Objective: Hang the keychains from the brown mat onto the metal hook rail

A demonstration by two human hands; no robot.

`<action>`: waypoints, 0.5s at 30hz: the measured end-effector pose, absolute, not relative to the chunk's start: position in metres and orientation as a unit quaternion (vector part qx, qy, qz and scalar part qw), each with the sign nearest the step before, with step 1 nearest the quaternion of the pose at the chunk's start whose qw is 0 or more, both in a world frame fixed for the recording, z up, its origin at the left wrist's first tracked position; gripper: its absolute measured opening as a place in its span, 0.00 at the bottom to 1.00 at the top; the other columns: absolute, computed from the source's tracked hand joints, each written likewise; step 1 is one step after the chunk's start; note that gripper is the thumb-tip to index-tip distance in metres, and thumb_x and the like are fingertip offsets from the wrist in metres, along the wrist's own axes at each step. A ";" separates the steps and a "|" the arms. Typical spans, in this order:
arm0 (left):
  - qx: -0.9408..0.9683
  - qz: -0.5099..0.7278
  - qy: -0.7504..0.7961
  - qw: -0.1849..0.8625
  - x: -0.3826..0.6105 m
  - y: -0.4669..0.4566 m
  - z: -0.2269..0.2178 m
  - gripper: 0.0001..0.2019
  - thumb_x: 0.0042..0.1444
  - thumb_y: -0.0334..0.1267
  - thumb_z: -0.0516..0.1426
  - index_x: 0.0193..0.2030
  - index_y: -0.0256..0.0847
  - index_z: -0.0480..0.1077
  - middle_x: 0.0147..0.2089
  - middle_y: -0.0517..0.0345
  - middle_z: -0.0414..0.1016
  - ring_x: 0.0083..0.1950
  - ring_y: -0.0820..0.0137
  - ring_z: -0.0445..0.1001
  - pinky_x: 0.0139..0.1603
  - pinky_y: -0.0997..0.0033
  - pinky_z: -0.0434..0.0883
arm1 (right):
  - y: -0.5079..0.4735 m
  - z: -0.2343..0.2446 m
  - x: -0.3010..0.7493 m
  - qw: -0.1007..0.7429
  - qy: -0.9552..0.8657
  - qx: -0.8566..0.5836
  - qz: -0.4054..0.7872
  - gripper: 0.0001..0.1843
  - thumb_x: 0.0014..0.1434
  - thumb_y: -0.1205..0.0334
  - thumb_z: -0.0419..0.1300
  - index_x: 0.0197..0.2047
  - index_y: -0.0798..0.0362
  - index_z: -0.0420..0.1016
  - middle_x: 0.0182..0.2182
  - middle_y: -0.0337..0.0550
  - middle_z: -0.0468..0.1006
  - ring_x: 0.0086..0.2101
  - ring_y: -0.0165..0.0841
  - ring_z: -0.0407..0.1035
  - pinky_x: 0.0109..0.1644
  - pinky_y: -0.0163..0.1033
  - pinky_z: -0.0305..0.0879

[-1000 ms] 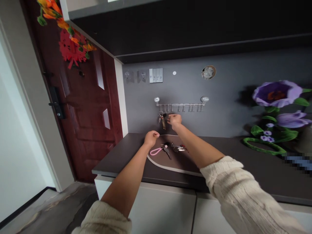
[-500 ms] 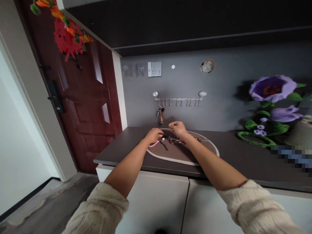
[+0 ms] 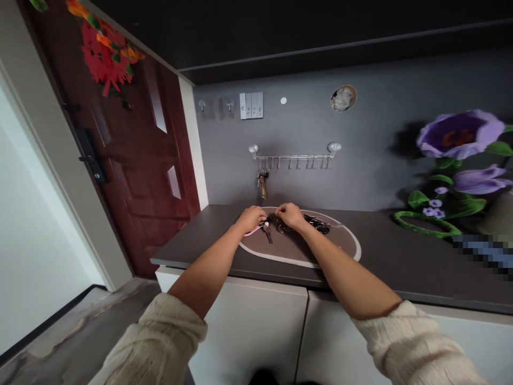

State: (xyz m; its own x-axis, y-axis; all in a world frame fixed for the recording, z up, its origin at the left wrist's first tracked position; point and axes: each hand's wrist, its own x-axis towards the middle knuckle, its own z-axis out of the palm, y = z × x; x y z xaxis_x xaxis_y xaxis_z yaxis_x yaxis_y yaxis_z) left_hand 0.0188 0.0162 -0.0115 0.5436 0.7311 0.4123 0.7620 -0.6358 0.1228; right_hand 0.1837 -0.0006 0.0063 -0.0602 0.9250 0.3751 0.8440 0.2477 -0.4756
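Observation:
Both my hands rest on a brown oval mat [image 3: 320, 251] on the dark countertop [image 3: 401, 267]. My left hand [image 3: 250, 218] is curled over a key bunch with a pink strap [image 3: 253, 231]. My right hand [image 3: 290, 215] pinches at the dark keys [image 3: 276, 222] lying between the two hands. More keys [image 3: 318, 223] lie on the mat to the right of my right hand. On the grey wall above hangs a metal hook rail [image 3: 294, 156], with one key bunch [image 3: 262, 184] dangling from its left end.
A dark red door [image 3: 132, 160] with a black handle [image 3: 90, 160] stands at the left. Light switches [image 3: 251, 105] are on the wall above the rail. Purple artificial flowers [image 3: 457, 155] sit at the right. White cabinet fronts [image 3: 256, 326] lie below the countertop.
My right hand came down from the hook rail, leaving a key bunch hanging there, and now meets my left hand over the keys on the mat. The view tilted slightly upward.

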 end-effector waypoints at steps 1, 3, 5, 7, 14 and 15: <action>-0.876 -0.221 -0.428 0.035 0.019 0.017 -0.012 0.12 0.53 0.36 0.49 0.35 0.40 0.73 0.37 0.54 0.72 0.41 0.69 0.66 0.42 0.72 0.61 | 0.000 0.006 0.184 0.313 -0.726 -0.609 0.064 0.09 0.48 0.63 0.55 0.29 0.56 0.77 0.27 0.44 0.77 0.29 0.29 0.68 0.32 0.30 0.56; -0.870 -0.234 -0.432 0.030 0.019 0.018 -0.013 0.12 0.53 0.36 0.48 0.36 0.40 0.73 0.37 0.53 0.72 0.41 0.69 0.66 0.43 0.73 0.61 | 0.000 0.006 0.183 0.316 -0.726 -0.608 0.064 0.09 0.48 0.63 0.56 0.29 0.55 0.77 0.26 0.44 0.77 0.28 0.29 0.68 0.31 0.30 0.56; -0.862 -0.251 -0.439 0.018 0.019 0.018 -0.014 0.13 0.54 0.36 0.47 0.36 0.40 0.72 0.37 0.53 0.71 0.40 0.70 0.66 0.43 0.73 0.61 | 0.000 0.005 0.183 0.321 -0.726 -0.605 0.064 0.08 0.48 0.63 0.56 0.28 0.55 0.77 0.25 0.43 0.76 0.27 0.29 0.67 0.30 0.30 0.56; -0.853 -0.269 -0.447 0.004 0.020 0.019 -0.014 0.13 0.54 0.36 0.46 0.35 0.39 0.72 0.36 0.53 0.70 0.40 0.70 0.66 0.43 0.73 0.61 | -0.001 0.006 0.183 0.327 -0.727 -0.601 0.066 0.08 0.47 0.63 0.56 0.27 0.54 0.76 0.24 0.42 0.76 0.26 0.28 0.67 0.30 0.30 0.56; -0.828 -0.352 -0.432 -0.052 0.021 0.019 -0.008 0.13 0.53 0.35 0.46 0.31 0.35 0.71 0.32 0.53 0.70 0.37 0.70 0.65 0.41 0.72 0.61 | -0.002 0.006 0.181 0.353 -0.727 -0.581 0.096 0.07 0.46 0.61 0.57 0.27 0.54 0.75 0.24 0.40 0.75 0.26 0.28 0.66 0.30 0.30 0.56; -0.824 -0.364 -0.429 -0.068 0.021 0.019 -0.008 0.13 0.53 0.35 0.46 0.31 0.35 0.70 0.32 0.54 0.70 0.36 0.71 0.65 0.40 0.72 0.61 | -0.002 0.006 0.181 0.356 -0.727 -0.578 0.102 0.07 0.46 0.61 0.58 0.28 0.54 0.75 0.24 0.40 0.75 0.26 0.28 0.66 0.30 0.30 0.56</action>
State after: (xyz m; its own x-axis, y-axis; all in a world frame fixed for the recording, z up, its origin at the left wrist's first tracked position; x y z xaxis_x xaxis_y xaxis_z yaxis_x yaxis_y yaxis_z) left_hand 0.0214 0.0186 -0.0076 0.3675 0.7563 0.5413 0.6570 -0.6231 0.4244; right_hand 0.1806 -0.0021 0.0059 -0.0773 0.9135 0.3994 0.7677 0.3101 -0.5607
